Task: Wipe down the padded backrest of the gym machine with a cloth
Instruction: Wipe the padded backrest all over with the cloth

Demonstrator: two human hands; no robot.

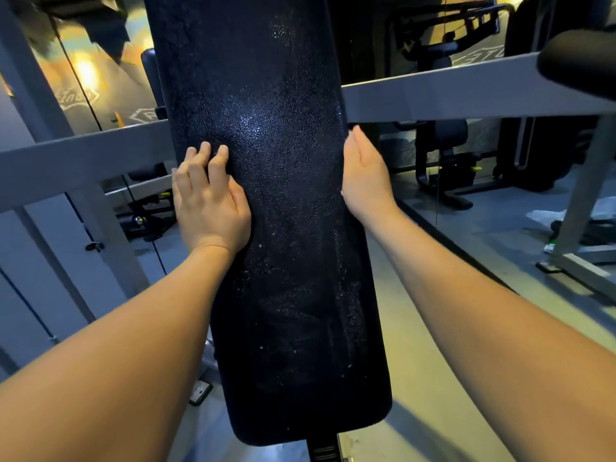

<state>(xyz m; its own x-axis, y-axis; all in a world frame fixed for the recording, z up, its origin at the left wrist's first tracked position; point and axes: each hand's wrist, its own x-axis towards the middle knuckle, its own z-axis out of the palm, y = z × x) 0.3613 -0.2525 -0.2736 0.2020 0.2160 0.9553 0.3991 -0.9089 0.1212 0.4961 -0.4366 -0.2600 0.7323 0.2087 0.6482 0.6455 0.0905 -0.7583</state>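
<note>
- The black padded backrest runs tall and upright between the two hands, and its pebbled vinyl catches a bright glint just above the level of the left fingers. Pale specks dot its lower half, below both wrists.
- A grey steel crossbar passes behind the backrest, just beyond the fingertips of both hands, and slopes up toward the right.
- The grey floor lies below the right forearm.
- A dark seated machine stands well beyond the right hand, on the far side of the crossbar.
- The left hand lies palm-down on the left border of the backrest. Its fingers are loosely bent with the tips touching the vinyl, and it grips nothing.
- The right hand is set edge-on against the right side of the backrest, fingers straight and together, pointing up. Its thumb is hidden, and it holds nothing that can be seen.
</note>
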